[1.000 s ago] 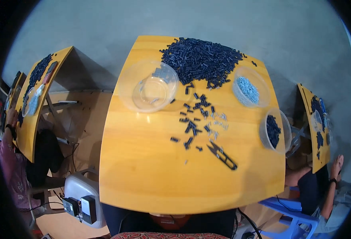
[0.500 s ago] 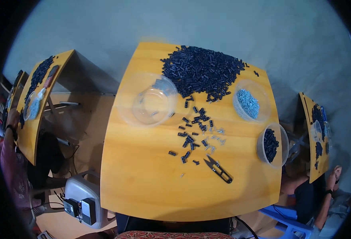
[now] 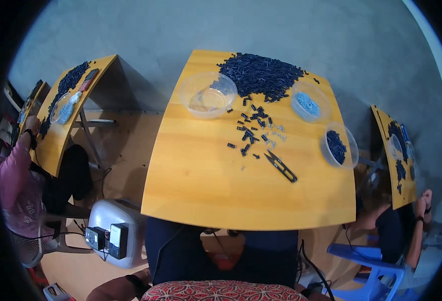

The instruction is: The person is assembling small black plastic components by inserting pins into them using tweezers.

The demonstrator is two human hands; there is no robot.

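My left hand (image 3: 143, 275) shows only in part at the lower edge, beside my hip, with a dark band on its wrist; its fingers are hidden. A sliver of my right hand (image 3: 299, 288) shows on the other side of my patterned red top, fingers also out of sight. Both are away from the tabletop (image 3: 241, 200). On it a heap of small black plastic parts (image 3: 261, 75) lies at the far side, with loose black parts (image 3: 251, 134) and small clear pieces (image 3: 278, 131) nearer. Black thread snips (image 3: 281, 168) lie right of these.
A clear tub (image 3: 190, 108) stands at the far left of the table. On the right are a tub of light-blue pieces (image 3: 325, 111) and one of black parts (image 3: 352, 155). A grey stool (image 3: 113, 208) with black devices stands left. People sit at tables on both sides.
The view has tilted down and shifted, so the table sits higher and my lap and part of my left forearm now show. Nothing on the table has visibly moved.
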